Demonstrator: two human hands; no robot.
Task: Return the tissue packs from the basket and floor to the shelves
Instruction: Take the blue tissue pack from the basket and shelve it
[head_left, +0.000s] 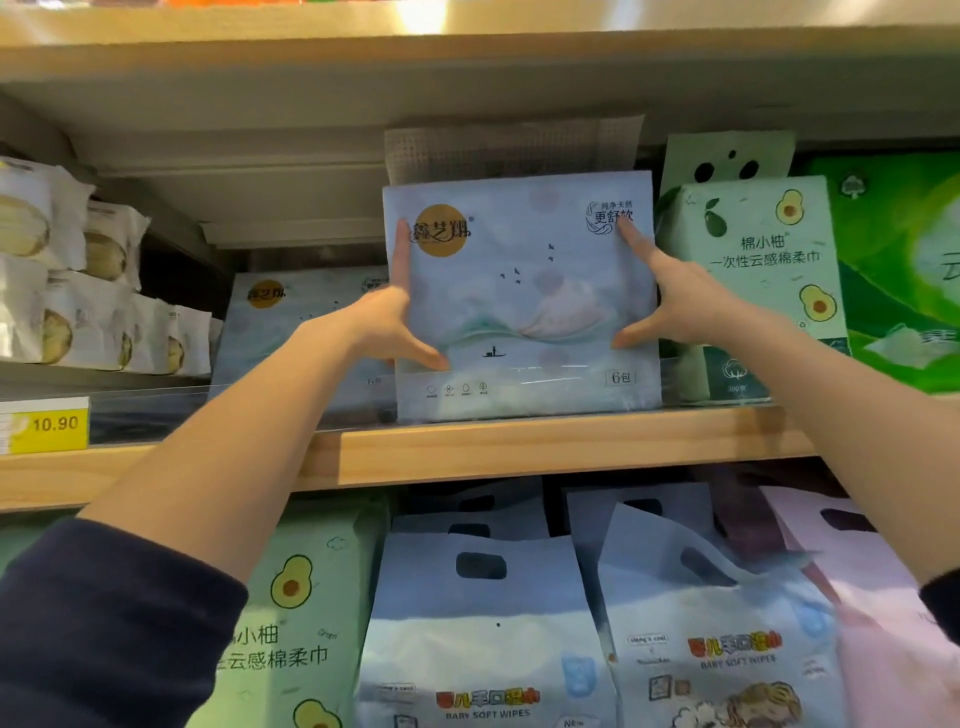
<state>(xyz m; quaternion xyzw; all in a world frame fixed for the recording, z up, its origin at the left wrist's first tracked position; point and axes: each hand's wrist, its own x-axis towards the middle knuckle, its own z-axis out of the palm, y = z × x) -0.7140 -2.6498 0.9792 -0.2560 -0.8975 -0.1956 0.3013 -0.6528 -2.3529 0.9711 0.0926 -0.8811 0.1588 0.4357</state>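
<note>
A pale blue tissue pack (522, 296) with a gold round logo and a small boat drawing stands upright at the front of the wooden shelf (519, 449). My left hand (392, 319) grips its left edge, forefinger up along the side and thumb on the front. On the pack's right edge, my right hand (660, 299) does the same. A second pack of the same kind (296, 322) stands further back to the left.
Green avocado-print cotton tissue packs (753, 280) stand right of the blue pack. White wrapped packs (78, 291) fill the left. A yellow price tag (47, 426) reads 10.90. Baby wipe bags (483, 634) hang on the shelf below.
</note>
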